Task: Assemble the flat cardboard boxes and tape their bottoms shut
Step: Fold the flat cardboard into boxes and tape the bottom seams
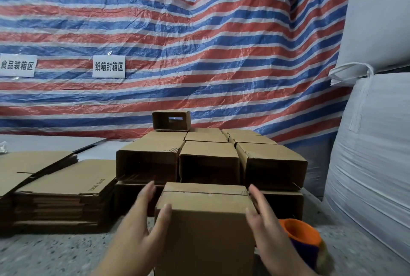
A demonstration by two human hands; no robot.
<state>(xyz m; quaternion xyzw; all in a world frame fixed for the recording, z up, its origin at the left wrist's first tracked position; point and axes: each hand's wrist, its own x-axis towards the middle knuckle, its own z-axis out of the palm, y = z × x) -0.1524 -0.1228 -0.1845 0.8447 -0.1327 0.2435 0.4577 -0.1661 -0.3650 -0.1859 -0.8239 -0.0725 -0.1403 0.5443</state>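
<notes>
An assembled cardboard box (206, 227) sits low in the middle of the view, held between both hands, its taped seam facing up near the far edge. The left hand (135, 229) presses the box's left side, fingers (147, 193) stretched flat along it and thumb hooked on the front face. The right hand (264, 224) mirrors it on the right side, fingers straight, not curled. Just behind, stacked boxes (208, 165) lie on their sides with open mouths facing the camera; their insides are dark and show nothing. One small box (171, 120) tops the stack. Flat cardboard blanks (57, 191) are piled on the floor (55, 253) at left. An orange-and-purple tape dispenser (301, 240) is partly hidden behind the right wrist. A striped tarp (177, 43) hangs behind; white bulk sacks (372, 142) stand at right.
</notes>
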